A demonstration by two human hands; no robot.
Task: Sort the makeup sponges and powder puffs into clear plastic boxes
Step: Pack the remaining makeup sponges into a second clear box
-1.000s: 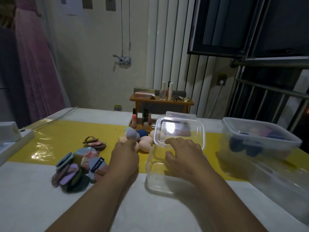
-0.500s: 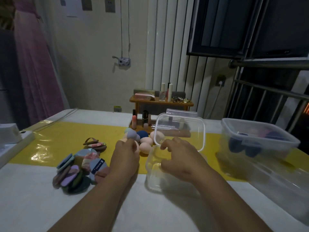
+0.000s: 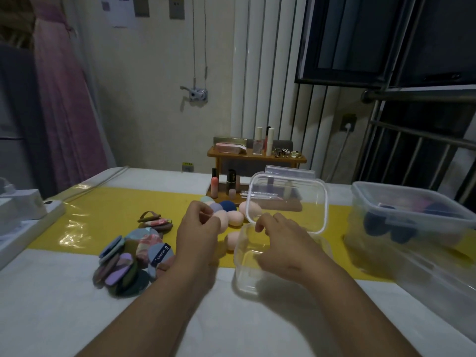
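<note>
A small clear box (image 3: 247, 276) stands empty on the table in front of me. Its clear lid (image 3: 288, 199) is tipped upright over the far rim, and my right hand (image 3: 280, 238) pinches the lid's lower edge with curled fingers. Left of the box, my left hand (image 3: 198, 233) curls round a peach sponge (image 3: 223, 220) at the edge of a cluster of sponges (image 3: 228, 206). Another peach sponge (image 3: 231, 239) lies against the box's left wall. A pile of flat powder puffs (image 3: 126, 264) lies further left, with a smaller stack of puffs (image 3: 157, 220) behind it.
At the right, a large clear box (image 3: 386, 197) holds dark blue sponges, with another clear box (image 3: 443, 284) in front of it. A wooden shelf (image 3: 257, 158) with cosmetics stands at the back. A white case (image 3: 28, 215) sits at the left edge. A yellow mat (image 3: 103, 210) crosses the table.
My right hand went from lying flat on the box to curling its fingers on the lid's lower edge. My left hand's fingers closed in on the peach sponge.
</note>
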